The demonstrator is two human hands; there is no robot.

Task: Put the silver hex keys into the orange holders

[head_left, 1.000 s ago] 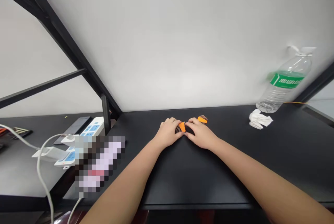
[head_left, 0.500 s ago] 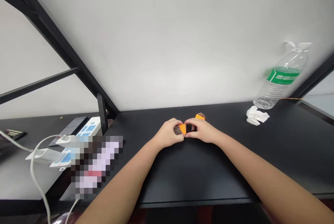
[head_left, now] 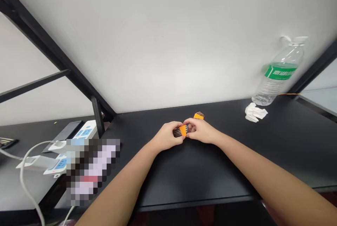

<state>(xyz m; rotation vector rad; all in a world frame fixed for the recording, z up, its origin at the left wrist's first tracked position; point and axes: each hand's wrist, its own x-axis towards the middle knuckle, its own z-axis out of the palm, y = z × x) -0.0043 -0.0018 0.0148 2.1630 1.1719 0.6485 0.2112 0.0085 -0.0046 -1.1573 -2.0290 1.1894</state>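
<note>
My left hand is closed round the left end of a small orange holder, which has a row of thin dark rods sticking out on its left. At its right edge, short curved rod ends show a light shine. The thumb and fingers of my right hand are bent in against that right side, so both hands meet at the holder just above the black tabletop. Behind my right hand lies a second orange holder with brownish rods, partly hidden. The exact kind of these rods is too small to tell.
A clear bottle with a green label leans near the wall at the right, beside a crumpled white tissue. On the left are a white power strip, cables, a pixelated item and a black metal frame.
The dark stretch right of the orange holder no longer shows; curved rod ends are seen there instead. My right hand has come slightly left, and the whole view has shifted a little.
</note>
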